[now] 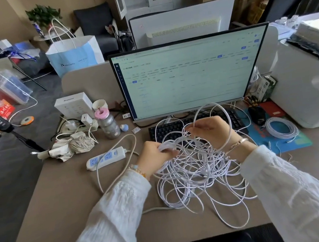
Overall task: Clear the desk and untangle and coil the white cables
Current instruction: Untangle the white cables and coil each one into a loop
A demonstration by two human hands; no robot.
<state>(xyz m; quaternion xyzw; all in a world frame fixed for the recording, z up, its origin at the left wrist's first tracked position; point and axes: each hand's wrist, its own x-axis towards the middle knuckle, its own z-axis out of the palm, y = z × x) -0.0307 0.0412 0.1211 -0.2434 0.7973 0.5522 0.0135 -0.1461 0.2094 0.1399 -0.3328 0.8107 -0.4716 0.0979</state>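
1. Far left of the desk (63, 190): a crumpled folded umbrella (67, 148) with a power adapter cluster (76, 125) behind it, a white box (74, 105), a cup (99, 105) and a pink-capped bottle (107, 124). None of this is cleared.

2. Power strip (105, 158), blue sockets up, its thick cord looping toward the desk's front edge. Still lying loose.

3. Your left hand (154, 156): fingers curled round a gathered bundle of white strands at the left edge of the tangle. Gripping.

4. White cable tangle (197, 174): a wide, loose mass of overlapping loops on the desk in front of the keyboard (175, 128), partly lifted between your hands, with long loops trailing toward the front edge. One large loop arcs up in front of the monitor (189, 74). Judged well short of untangled; no neat coil formed here yet.

5. Your right hand (212, 129): raised over the keyboard, fingers pinching a strand of that high loop, more strands draped round the wrist.

6. Right of the keyboard: mouse (257, 115) on a blue mat (298, 141), and one coiled white cable (281, 127) lying flat on it. Count this as done.

7. Far right: a white machine (309, 89).

Remaining, by estimate: most of the untangling, the coiling, the clearing.
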